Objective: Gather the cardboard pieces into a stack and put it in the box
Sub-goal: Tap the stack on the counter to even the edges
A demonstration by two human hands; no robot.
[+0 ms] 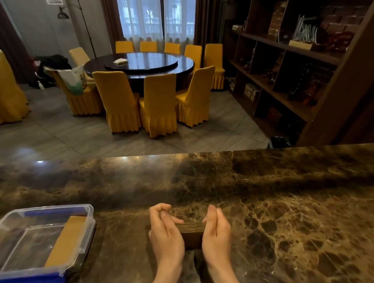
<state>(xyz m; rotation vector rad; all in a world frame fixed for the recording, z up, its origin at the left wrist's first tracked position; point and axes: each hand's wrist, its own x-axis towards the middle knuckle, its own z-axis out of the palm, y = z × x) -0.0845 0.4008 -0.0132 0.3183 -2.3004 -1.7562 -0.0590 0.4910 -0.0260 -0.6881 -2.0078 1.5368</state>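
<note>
A stack of brown cardboard pieces (192, 231) stands on the marble counter (265, 201) near its front edge. My left hand (166, 234) presses against the stack's left side and my right hand (216, 233) against its right side, so the stack is squeezed between them. A clear plastic box (8, 220) with blue clips sits open on the counter at the lower left, well apart from my hands. One tan cardboard strip (66, 243) lies inside along its right wall.
Beyond the counter's far edge the floor drops to a dining room with a round dark table (142, 66) and several yellow chairs. A dark wooden shelf unit (296, 60) stands at the right. The counter stretches wide to the right of my hands.
</note>
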